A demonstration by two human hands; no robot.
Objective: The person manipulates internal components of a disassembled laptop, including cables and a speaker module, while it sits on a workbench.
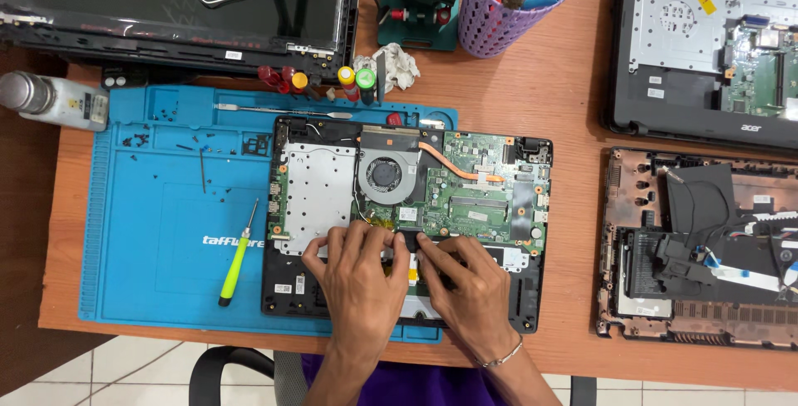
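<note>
An opened laptop base (291, 290) lies on a blue work mat (158, 248), its green motherboard (478, 190), round fan (385, 175) and copper heat pipe (453, 165) exposed. My left hand (359, 277) and my right hand (465, 281) rest side by side on the lower middle of the base, fingertips pressing on a flat part just below the motherboard. What lies under the fingers is hidden. A thin bracelet circles my right wrist.
A yellow-green screwdriver (237, 258), a metal pry tool (283, 110) and loose screws (141, 136) lie on the mat. A laptop screen panel (166, 7), purple basket (499, 15), a bottle (50, 98) and two other opened laptop shells (706, 49) (698, 248) surround it.
</note>
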